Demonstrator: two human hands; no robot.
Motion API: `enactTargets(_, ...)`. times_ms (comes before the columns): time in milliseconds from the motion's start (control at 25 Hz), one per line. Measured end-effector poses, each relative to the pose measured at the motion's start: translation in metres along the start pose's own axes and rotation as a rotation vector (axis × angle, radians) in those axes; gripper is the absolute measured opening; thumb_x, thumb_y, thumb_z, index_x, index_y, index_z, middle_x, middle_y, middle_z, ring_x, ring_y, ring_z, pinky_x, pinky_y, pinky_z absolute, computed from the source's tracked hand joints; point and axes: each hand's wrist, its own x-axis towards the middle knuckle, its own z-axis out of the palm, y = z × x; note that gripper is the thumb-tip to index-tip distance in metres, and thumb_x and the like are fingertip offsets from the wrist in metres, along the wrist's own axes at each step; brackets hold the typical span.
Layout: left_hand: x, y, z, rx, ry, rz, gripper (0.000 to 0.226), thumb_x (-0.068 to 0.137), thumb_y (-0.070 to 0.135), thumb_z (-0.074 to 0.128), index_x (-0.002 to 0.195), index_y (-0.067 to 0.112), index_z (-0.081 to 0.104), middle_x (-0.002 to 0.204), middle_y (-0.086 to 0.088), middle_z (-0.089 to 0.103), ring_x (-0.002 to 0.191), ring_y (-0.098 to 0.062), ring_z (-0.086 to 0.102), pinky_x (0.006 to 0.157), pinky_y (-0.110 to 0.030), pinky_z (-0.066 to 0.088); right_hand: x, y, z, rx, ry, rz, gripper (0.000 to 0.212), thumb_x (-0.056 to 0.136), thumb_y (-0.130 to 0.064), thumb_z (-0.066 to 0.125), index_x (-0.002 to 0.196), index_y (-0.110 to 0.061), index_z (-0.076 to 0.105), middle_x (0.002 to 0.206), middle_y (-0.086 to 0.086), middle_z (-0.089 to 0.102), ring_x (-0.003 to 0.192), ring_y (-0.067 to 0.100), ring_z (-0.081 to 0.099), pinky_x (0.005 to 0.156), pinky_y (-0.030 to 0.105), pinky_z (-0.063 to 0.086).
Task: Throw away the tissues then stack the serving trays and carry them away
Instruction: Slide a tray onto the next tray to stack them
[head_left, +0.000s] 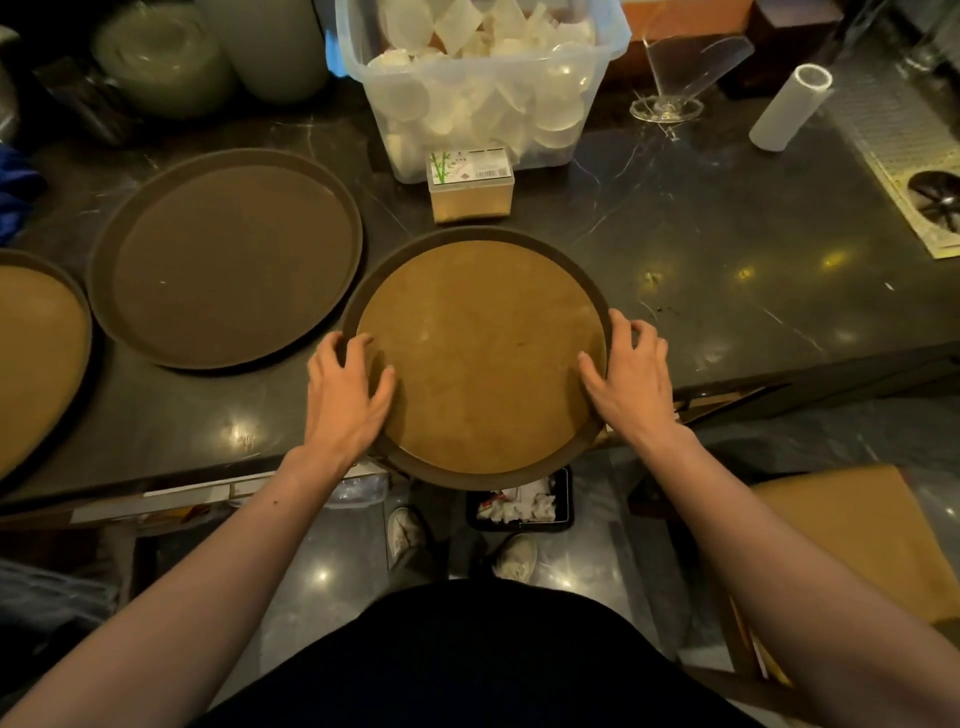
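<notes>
A round brown serving tray (480, 332) with a tan inner surface lies at the counter's front edge and overhangs it. My left hand (345, 392) grips its left rim, thumb on the tray's top. My right hand (631, 374) grips the right rim the same way. A second, darker round tray (226, 257) lies flat to the left. A third tray (36, 353) shows partly at the far left edge. Crumpled white tissues (519, 506) lie in a black bin (563, 512) on the floor below the held tray.
Behind the held tray stand a small toothpick box (470, 184) and a clear plastic tub (478, 78) of lids. A glass stand (675, 78) and a white roll (789, 106) sit at the back right. A tan chair seat (857, 535) is at the right. My feet (462, 545) stand below the counter.
</notes>
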Motion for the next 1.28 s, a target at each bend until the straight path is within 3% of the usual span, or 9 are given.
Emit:
enactTargets(160,0.009,-0.004,-0.002,-0.050,-0.039,-0.028,0.052,0.095,0.039,0.055,0.140,0.019,0.039,0.154,-0.016,0.021,0.139,-0.040,0.027,0.108,-0.055,0.037,-0.001,-0.004,0.007,0.077,-0.015,0.089,0.071,0.094,-0.044,0.055,0.151,-0.015,0.023,0.145,0.018,0.033,0.131,0.035,0.034,0.099,0.046,0.041)
enactTargets(360,0.020,-0.008,-0.001,-0.106,-0.055,-0.062,0.056,0.094,0.044,0.057,0.143,0.023,0.037,0.146,-0.019,0.029,0.135,-0.039,0.029,0.104,-0.054,0.039,-0.002,-0.004,0.013,0.090,-0.035,0.210,0.079,0.093,-0.051,0.054,0.152,-0.013,0.017,0.139,0.016,0.035,0.122,0.035,0.049,0.091,0.047,0.047)
enactTargets(640,0.023,0.002,0.003,-0.200,-0.019,-0.125,0.076,0.086,0.045,0.068,0.146,0.024,0.028,0.134,-0.019,0.032,0.126,-0.037,0.035,0.101,-0.052,0.040,-0.004,-0.005,0.010,0.243,0.010,0.290,0.078,0.090,-0.055,0.059,0.147,-0.012,0.028,0.138,0.014,0.038,0.119,0.035,0.050,0.094,0.045,0.044)
enactTargets(800,0.016,0.005,0.005,-0.233,0.010,-0.217,0.097,0.083,0.049,0.071,0.154,0.011,0.015,0.135,-0.022,0.033,0.127,-0.039,0.037,0.104,-0.050,0.037,-0.017,-0.002,0.006,0.364,0.100,0.284,0.069,0.088,-0.046,0.067,0.139,-0.012,0.037,0.132,0.011,0.041,0.118,0.026,0.048,0.092,0.033,0.039)
enactTargets(1000,-0.007,0.005,-0.002,-0.295,0.063,-0.221,0.093,0.082,0.047,0.073,0.151,0.010,0.023,0.133,-0.019,0.033,0.127,-0.037,0.038,0.108,-0.046,0.036,-0.026,-0.004,-0.004,0.429,0.170,0.216,0.067,0.085,-0.044,0.071,0.137,-0.013,0.042,0.128,0.008,0.043,0.110,0.016,0.047,0.093,0.031,0.043)
enactTargets(1280,-0.042,-0.013,-0.043,-0.339,0.274,-0.271,0.097,0.078,0.046,0.076,0.152,0.009,0.024,0.137,-0.020,0.033,0.126,-0.036,0.040,0.109,-0.040,0.034,-0.028,-0.047,-0.010,0.466,0.194,0.080,0.064,0.084,-0.041,0.074,0.135,-0.013,0.046,0.124,0.006,0.045,0.104,0.009,0.044,0.090,0.025,0.041)
